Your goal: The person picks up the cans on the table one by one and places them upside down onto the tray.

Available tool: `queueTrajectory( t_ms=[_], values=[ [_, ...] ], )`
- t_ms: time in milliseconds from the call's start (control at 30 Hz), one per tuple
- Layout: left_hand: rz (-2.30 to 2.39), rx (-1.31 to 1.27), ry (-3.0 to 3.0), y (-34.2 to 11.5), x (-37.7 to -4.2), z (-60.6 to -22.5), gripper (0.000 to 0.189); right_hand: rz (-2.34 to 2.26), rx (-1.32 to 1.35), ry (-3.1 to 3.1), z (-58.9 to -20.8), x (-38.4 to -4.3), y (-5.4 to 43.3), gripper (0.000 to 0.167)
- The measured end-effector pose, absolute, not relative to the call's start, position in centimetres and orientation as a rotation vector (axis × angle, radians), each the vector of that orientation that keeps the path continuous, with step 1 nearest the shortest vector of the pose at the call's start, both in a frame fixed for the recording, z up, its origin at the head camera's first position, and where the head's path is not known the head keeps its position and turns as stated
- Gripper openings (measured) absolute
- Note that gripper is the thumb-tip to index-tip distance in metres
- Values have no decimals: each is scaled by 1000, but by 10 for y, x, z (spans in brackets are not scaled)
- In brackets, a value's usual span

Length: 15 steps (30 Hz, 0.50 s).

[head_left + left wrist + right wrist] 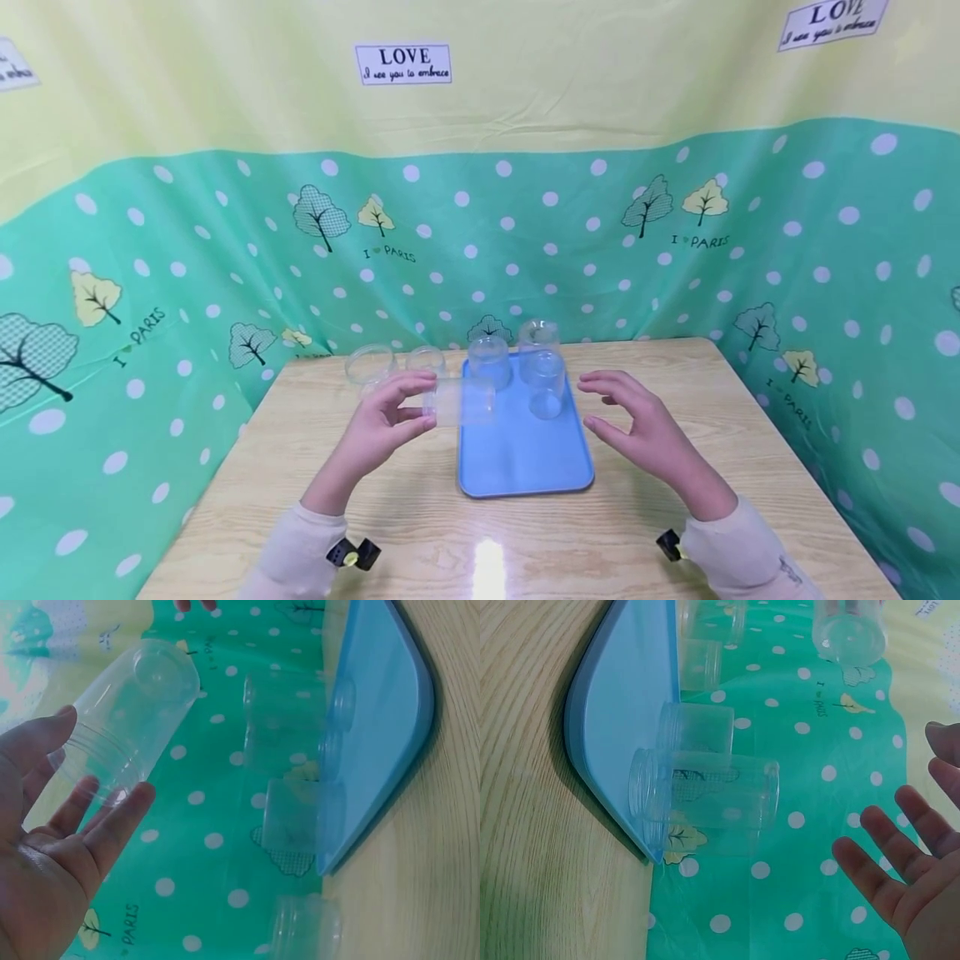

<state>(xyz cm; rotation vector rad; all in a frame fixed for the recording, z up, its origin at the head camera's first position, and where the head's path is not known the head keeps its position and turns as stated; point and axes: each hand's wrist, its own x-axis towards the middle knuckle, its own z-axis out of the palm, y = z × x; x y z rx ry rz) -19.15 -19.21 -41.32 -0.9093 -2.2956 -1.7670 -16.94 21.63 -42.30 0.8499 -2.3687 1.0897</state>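
My left hand (386, 417) holds a clear plastic jar (467, 402) by its threaded mouth end, thumb on one side and fingers on the other. The jar lies sideways in the air over the left part of the blue tray (525, 467), its base pointing right. In the left wrist view, the held jar (142, 705) looks hollow, with nothing in it. To the right of the tray, my right hand (645, 421) hovers with fingers apart, touching nothing. Three clear jars stand on the tray: one back left (489, 364), one back right (538, 333), and one in front of that (546, 387).
Behind my left hand, a wider clear jar (371, 364) and a smaller clear jar (426, 359) stand on the wooden table (405, 517), left of the tray. A green and yellow patterned cloth (480, 233) hangs around the table's back and sides.
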Motion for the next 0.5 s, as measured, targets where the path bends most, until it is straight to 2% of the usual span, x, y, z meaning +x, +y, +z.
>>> queueTrajectory(
  t_ms=[500],
  values=[
    [-1825, -964, -2241, -183, -181, -412, 48, 1107, 884, -2316, -429, -172, 213, 52]
  ],
)
